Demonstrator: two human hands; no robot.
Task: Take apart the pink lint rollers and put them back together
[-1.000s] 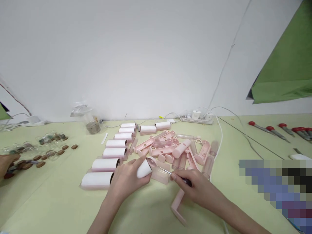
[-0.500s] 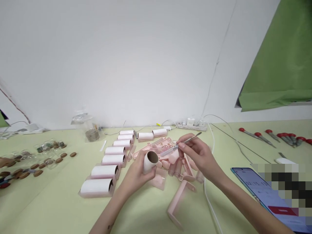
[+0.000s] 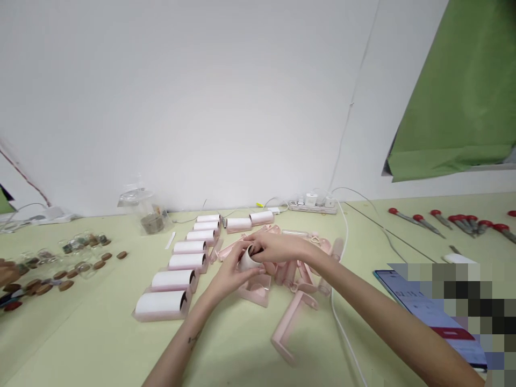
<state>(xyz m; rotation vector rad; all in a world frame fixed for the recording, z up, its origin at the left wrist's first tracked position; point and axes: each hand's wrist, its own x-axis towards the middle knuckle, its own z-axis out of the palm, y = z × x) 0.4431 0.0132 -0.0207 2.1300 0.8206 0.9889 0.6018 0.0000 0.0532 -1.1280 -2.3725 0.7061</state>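
My left hand [image 3: 231,271] is closed around a white sticky-paper roll [image 3: 248,262], its open end tilted up. My right hand [image 3: 276,247] reaches over from the right, with bent fingers closed at the rim and dipping into the roll's brown-lined mouth. Its fingertips are partly hidden there. Beneath and behind both hands lies a heap of pink plastic lint-roller parts [image 3: 288,271], with a clear tube [image 3: 296,233] among them. A pink handle piece [image 3: 288,325] rests nearer me. To the left, several white rolls in pink holders [image 3: 161,305] form a row.
A power strip [image 3: 312,208] with plugs sits by the wall; a white cable [image 3: 342,328] runs forward from there. Red-ended tools [image 3: 435,217] and a phone [image 3: 423,306] lie right. Small glass jars with cork lids [image 3: 64,285] and a clear container [image 3: 151,220] are left.
My right hand has moved left onto the roll's open end; the slim metal-ended tool it held no longer shows in it. My left hand still holds the roll, shifted slightly.
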